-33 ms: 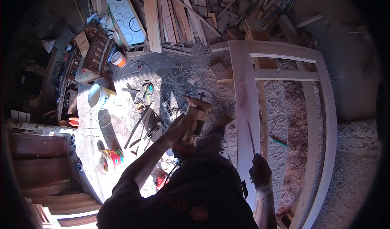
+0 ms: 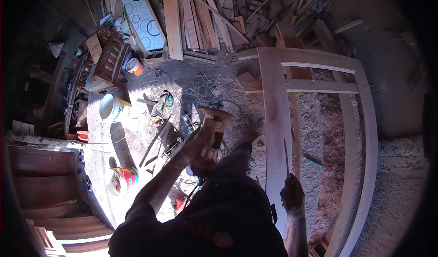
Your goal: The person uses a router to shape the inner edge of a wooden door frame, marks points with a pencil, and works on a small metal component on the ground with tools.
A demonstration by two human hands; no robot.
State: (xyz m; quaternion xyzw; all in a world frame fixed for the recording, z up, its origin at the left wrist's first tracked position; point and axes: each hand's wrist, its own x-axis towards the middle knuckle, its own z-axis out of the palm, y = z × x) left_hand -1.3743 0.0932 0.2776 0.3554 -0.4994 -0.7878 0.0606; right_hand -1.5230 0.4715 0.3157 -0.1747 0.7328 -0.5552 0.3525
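Note:
A router (image 2: 215,131), a power tool with a flat round base and a dark gap in its body, is gripped by my left hand (image 2: 195,144). Its base faces up and away from me, above the littered floor. The fingers of my right hand (image 2: 293,194) close round a thin dark rod (image 2: 287,156), whose exact kind I cannot make out. That rod points away from me over the wide board of a pale wooden frame (image 2: 276,106), which has a curved far-right corner and a crossbar. Inside the frame shows a green, pencil-like stick (image 2: 314,161).
Offcuts (image 2: 255,10) and planks are heaped at the far side. A white bucket (image 2: 109,108), an orange-and-white tub (image 2: 134,66) and a red can (image 2: 131,177) stand to the left. Cords and scraps litter the floor (image 2: 196,83); shavings lie under the frame.
My left hand and the router have shifted slightly left, and the router's base has tilted a little. The rod in my right hand has turned slightly to the right.

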